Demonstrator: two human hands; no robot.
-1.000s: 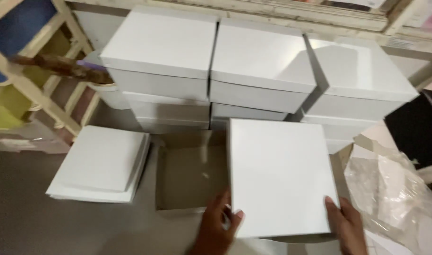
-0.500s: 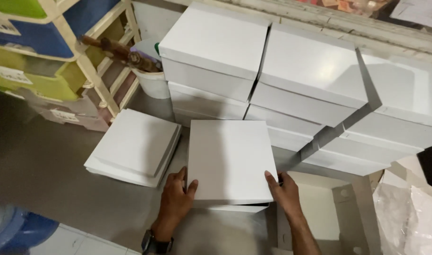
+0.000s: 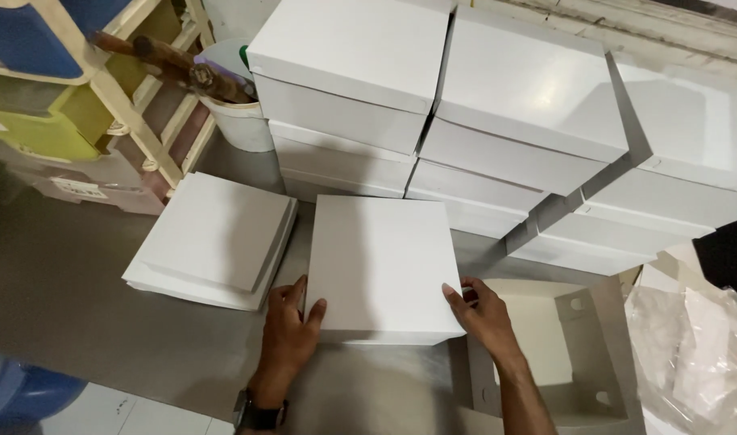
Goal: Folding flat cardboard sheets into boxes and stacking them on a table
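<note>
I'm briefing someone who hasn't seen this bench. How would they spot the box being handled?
Start at the wall of stacked white boxes at the back. Directly before it on the grey table sits a single closed white box. Unlike the flat white stack to its left, it has the left hand and right hand on its near corners.

Stacked white boxes (image 3: 433,121), flat lids (image 3: 211,242), bucket (image 3: 235,121).
</note>
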